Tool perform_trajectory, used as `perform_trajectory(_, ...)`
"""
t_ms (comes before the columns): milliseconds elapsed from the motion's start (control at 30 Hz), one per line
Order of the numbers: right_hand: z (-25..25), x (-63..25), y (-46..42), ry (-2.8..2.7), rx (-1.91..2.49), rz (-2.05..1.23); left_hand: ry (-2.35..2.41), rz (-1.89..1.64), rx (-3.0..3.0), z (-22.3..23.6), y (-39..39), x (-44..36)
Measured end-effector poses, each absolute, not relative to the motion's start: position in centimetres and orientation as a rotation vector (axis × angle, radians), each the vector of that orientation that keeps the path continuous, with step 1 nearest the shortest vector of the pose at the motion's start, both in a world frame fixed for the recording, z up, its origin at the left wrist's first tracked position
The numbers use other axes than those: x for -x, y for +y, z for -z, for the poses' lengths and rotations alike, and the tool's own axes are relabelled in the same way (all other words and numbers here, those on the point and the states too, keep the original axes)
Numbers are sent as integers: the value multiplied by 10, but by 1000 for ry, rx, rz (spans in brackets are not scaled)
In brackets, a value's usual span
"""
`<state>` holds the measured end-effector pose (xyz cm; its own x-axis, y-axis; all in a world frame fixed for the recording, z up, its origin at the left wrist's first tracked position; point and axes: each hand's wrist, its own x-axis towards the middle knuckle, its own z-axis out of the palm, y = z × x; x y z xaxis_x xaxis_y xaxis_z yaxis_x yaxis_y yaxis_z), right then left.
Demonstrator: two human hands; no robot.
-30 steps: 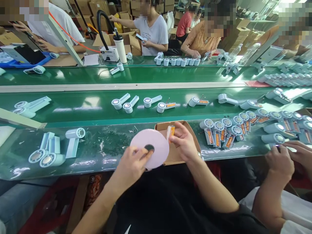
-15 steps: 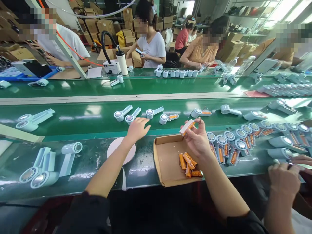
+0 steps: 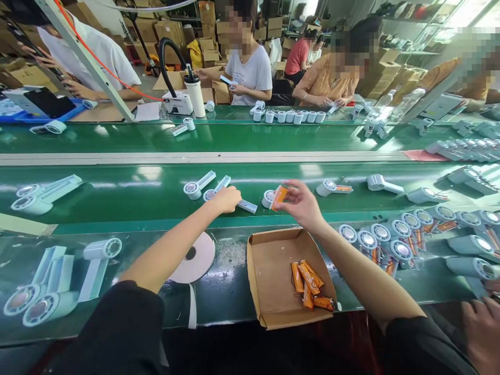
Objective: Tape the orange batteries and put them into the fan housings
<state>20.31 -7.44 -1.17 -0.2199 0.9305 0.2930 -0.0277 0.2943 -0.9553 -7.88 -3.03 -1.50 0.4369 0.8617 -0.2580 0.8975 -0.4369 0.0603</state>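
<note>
My left hand (image 3: 228,200) is closed over the head of a light blue handheld fan body; its open trough handle (image 3: 247,207) points toward my right. The fan head is hidden under my fingers. Between my right thumb and fingers is an orange battery (image 3: 278,198), held upright above the belt. My right hand (image 3: 302,204) partly covers another fan (image 3: 268,198) behind the battery. Two more fan bodies, one a fan with an empty handle (image 3: 192,190), lie left of my left hand. Several loose orange batteries (image 3: 308,281) lie in the cardboard tray (image 3: 269,255) below my right hand.
A roll of white tape (image 3: 201,260) lies on the bench left of the tray. Fans with batteries (image 3: 378,234) crowd the right side, and fan bodies (image 3: 50,307) lie at left. A co-worker's hand (image 3: 482,328) shows at lower right. People sit beyond the green belt (image 3: 128,200).
My left hand has come down onto a fan body and turned its handle toward me. My right hand has moved left with the battery, now upright and showing its orange side.
</note>
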Motion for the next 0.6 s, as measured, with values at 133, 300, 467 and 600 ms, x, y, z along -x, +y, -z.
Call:
perform_trajectory(133, 29, -165, -47, -2044, 1149, -872, 1529, 217, -2465, 9, -26, 81)
perform_trajectory(300, 30, -141, -35, -2383, 1290, -681, 1683, 112, -2410, 14, -31, 69)
perform_trajectory(467, 27, -128, -37, -2694, 1323, -535, 1743, 51, -2368, 21, -36, 58)
perform_trajectory(600, 19, -115, -37, -2789, 1327, -467, 1773, 16, -2318, 17, -35, 54)
